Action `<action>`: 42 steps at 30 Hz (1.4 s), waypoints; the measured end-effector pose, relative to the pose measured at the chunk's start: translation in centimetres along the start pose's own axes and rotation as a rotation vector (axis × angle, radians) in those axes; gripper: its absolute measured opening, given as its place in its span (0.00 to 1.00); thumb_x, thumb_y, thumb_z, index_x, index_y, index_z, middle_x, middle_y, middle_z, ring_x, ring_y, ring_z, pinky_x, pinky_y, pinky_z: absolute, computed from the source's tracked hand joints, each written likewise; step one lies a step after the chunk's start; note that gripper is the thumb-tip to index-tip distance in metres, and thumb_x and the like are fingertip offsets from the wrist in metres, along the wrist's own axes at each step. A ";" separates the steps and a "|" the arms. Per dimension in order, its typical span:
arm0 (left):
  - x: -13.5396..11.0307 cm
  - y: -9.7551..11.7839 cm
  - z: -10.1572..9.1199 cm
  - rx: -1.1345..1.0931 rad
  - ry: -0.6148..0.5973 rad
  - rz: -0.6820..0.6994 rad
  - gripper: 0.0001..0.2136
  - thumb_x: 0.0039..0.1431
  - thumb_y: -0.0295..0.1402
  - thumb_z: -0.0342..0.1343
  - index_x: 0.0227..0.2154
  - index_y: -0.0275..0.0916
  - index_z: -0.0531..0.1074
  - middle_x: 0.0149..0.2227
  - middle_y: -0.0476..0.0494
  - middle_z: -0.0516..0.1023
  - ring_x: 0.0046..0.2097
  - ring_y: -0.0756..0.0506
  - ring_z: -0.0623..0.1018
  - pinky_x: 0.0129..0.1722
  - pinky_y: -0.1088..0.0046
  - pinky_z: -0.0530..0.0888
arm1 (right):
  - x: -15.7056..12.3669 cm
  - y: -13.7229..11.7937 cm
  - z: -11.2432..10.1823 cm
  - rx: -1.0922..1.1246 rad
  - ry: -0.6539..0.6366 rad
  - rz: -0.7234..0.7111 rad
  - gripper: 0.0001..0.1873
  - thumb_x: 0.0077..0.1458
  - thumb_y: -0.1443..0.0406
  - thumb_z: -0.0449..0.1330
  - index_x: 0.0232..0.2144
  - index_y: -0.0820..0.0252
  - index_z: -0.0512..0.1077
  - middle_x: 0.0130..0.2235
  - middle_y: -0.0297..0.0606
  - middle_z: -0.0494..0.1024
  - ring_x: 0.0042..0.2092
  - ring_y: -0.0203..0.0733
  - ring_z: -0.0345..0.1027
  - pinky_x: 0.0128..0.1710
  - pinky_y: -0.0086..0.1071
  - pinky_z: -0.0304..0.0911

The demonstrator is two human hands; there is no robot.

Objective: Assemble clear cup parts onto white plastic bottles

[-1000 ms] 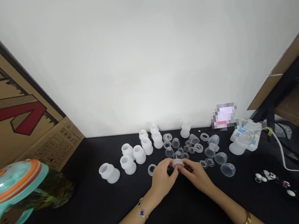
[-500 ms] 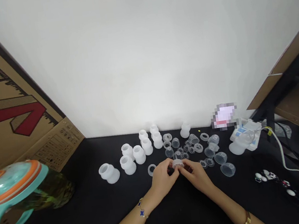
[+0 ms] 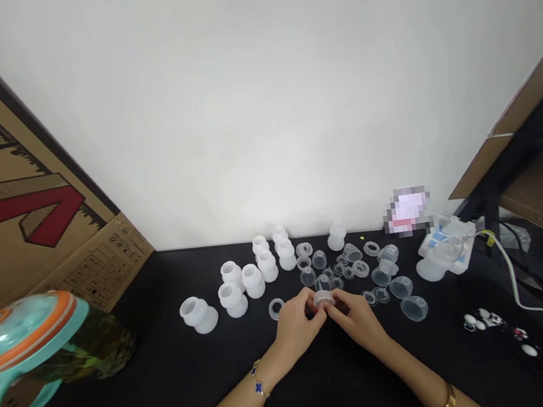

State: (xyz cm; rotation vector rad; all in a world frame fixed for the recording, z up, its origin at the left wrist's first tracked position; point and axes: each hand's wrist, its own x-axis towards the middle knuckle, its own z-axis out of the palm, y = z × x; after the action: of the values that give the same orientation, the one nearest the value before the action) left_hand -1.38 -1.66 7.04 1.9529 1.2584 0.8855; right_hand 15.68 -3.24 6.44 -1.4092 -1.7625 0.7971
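Both my hands meet at the middle of a black table (image 3: 184,371), pinching one small translucent plastic cap (image 3: 323,298) between their fingertips. My left hand (image 3: 296,326), with a bracelet at the wrist, grips the cap's left side. From the right, my right hand (image 3: 356,318) holds the same cap. A loose white ring (image 3: 276,308) lies just left of my left hand. Several white silicone cups (image 3: 253,280) stand behind it, and several clear small parts (image 3: 356,267) are scattered behind my right hand.
A large cardboard box (image 3: 12,193) leans at the left, with a teal and orange lidded jug (image 3: 24,353) in front of it. A white packet (image 3: 446,243), a white cable (image 3: 519,293) and small beads (image 3: 490,321) lie at the right, under a dark stand (image 3: 512,156).
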 end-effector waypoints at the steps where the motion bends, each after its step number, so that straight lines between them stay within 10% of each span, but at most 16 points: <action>1: 0.0 0.0 0.0 -0.003 -0.002 -0.002 0.02 0.58 0.31 0.55 0.30 0.41 0.68 0.27 0.52 0.76 0.29 0.47 0.75 0.31 0.74 0.67 | 0.0 0.0 0.0 -0.002 0.002 -0.001 0.10 0.61 0.60 0.57 0.31 0.58 0.75 0.26 0.32 0.76 0.27 0.39 0.67 0.27 0.29 0.56; 42: 0.0 0.7 -0.2 0.054 -0.030 -0.059 0.05 0.57 0.31 0.54 0.28 0.41 0.64 0.19 0.58 0.61 0.22 0.51 0.66 0.25 0.76 0.56 | -0.3 0.3 0.4 -0.025 0.029 -0.003 0.11 0.59 0.60 0.57 0.26 0.58 0.70 0.23 0.30 0.72 0.25 0.37 0.64 0.26 0.28 0.53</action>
State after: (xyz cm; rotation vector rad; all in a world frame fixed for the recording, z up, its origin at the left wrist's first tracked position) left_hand -1.21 -1.86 7.67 1.9531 1.3282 0.7977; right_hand 15.53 -3.43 5.94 -1.4279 -1.7580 0.7521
